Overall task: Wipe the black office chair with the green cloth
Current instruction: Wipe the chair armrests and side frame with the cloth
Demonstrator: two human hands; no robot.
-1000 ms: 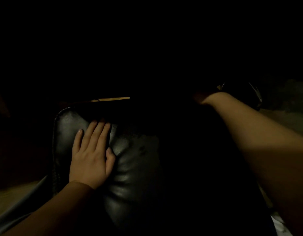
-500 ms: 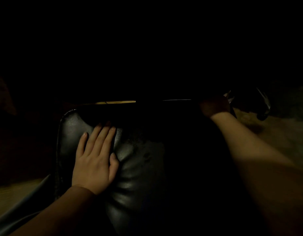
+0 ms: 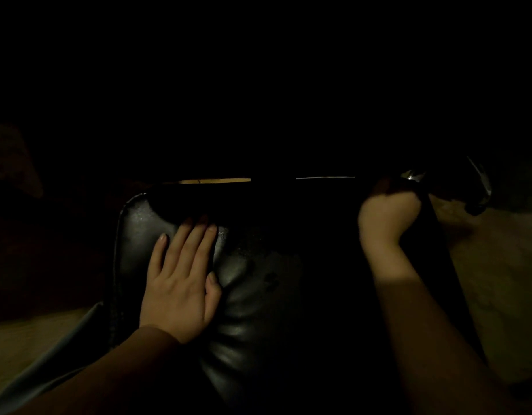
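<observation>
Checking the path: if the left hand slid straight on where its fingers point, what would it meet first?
The left hand lies flat on the chair; likely first is its top edge, though darkness hides depth.

Very dim; upper half black, right side blurred.

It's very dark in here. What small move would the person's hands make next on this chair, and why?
Probably a sweep of the right hand leftward along the top edge of the chair. That hand sits curled at the far right corner, and it is too dark to tell whether it holds the cloth. The left hand lies flat on the shiny cushion, seemingly steadying it, so the stretch between them is free for a pass.
</observation>
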